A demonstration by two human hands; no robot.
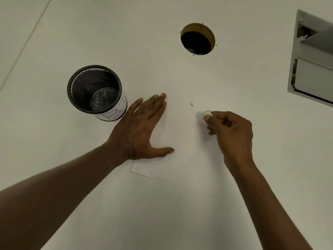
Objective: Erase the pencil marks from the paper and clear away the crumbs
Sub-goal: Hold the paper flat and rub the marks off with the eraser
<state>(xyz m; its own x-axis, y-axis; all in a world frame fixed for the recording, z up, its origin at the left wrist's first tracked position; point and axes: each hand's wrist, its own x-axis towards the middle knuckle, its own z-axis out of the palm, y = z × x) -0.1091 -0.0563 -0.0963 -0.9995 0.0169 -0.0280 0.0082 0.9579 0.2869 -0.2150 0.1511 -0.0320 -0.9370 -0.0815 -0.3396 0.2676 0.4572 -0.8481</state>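
A white sheet of paper (187,141) lies on the white table, angled away from me. A small dark crumb or pencil mark (191,104) sits near its middle, and another tiny speck shows beside the eraser. My left hand (140,129) lies flat with fingers spread on the sheet's left edge, pressing it down. Pinched between thumb and fingers of my right hand (232,132) is a small white eraser (205,114), its tip at or just above the paper, right of the mark.
A black mesh pencil cup (95,91) stands left of the paper, close to my left fingers. A round cable hole (197,38) opens in the table beyond the sheet. A grey recessed socket box (311,60) sits at the far right.
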